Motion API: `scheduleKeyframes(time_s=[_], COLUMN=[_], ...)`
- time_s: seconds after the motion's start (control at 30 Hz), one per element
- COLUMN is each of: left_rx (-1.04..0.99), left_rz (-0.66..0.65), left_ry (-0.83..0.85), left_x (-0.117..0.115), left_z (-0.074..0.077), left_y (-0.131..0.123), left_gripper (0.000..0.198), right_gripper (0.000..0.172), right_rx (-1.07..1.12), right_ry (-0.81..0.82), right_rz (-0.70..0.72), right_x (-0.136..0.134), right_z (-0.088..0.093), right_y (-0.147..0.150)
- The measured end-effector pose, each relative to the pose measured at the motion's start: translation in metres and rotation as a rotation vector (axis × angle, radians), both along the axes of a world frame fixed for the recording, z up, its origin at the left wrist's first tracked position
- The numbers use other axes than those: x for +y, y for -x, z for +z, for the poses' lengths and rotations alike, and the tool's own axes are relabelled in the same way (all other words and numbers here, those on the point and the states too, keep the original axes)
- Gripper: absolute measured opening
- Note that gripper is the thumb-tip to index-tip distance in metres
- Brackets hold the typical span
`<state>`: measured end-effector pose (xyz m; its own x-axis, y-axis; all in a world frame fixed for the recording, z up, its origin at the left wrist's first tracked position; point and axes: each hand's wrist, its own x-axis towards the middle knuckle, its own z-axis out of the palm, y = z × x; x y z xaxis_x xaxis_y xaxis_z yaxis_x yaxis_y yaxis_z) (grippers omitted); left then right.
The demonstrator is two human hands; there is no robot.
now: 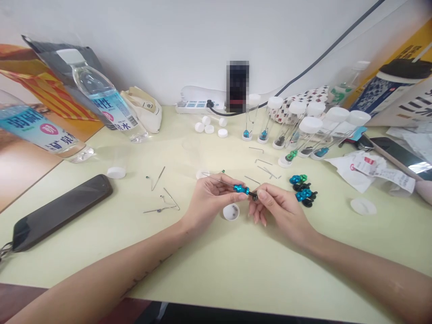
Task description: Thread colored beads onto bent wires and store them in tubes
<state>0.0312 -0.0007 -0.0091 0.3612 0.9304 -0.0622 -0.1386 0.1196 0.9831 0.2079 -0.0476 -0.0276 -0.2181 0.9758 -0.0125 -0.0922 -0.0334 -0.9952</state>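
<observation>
Between the thumb and fingers of my left hand is a shiny blue metal fitting, with a thin metal rod running out to its left. My right hand is closed in a pinch on the small black end piece of that fitting. Just below lies a white cap with tiny dark bits inside. Thin bent rods with small pieces on them lie left of my hands. Several L-shaped metal rods lie beyond. Blue, green and black fittings are piled beside my right hand.
Several clear tubes with white caps stand at the back right. Loose white caps lie near a power strip. A phone and water bottles are on the left; crumpled papers are on the right.
</observation>
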Motion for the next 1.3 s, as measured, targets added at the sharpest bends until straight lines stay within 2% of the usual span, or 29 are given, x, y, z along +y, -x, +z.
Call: scheduleKeyframes(time_s=[0.07,0.23,0.4,0.67,0.87,1.0,1.17,1.3], left_rx=[0.004,-0.012,-0.021,-0.023,-0.036,-0.055,-0.062,-0.062], left_rz=[-0.003,0.024,0.023,0.008,0.027,0.002,0.002,0.018], left_ry=[-0.001,0.017,0.033,0.015,0.001,0.014,0.021,0.007], left_x=[-0.0005,0.0011,0.0039,0.0005,0.0034,0.0027,0.0021,0.0020], left_z=[0.0003,0.0007,-0.0019,0.0004,-0.0015,0.0002,0.0033,0.0031], left_y=[-0.0004,-0.0005,0.0021,0.0022,0.0026,0.0023,0.0029,0.0030], left_gripper=[0.023,0.023,0.023,0.022,0.022,0.023,0.023,0.024], right_gripper=[0.036,0.031,0.035,0.048,0.040,0.046,0.045,0.050], right_rx=[0.009,0.093,0.103,0.040,0.086,0.051,0.060,0.039], right_ry=[0.012,-0.073,-0.164,-0.087,-0.126,-0.106,-0.119,-0.087], right_rz=[-0.003,-0.108,-0.089,0.027,-0.108,-0.053,-0.109,-0.060], right_x=[0.0001,-0.0011,-0.0027,-0.0028,-0.0035,-0.0029,-0.0025,-0.0016], right_z=[0.0000,-0.0002,-0.0011,-0.0015,-0.0033,-0.0043,-0.0046,-0.0043], right_y=[0.0000,-0.0002,-0.0020,0.0004,-0.0006,-0.0013,-0.0006,-0.0001])
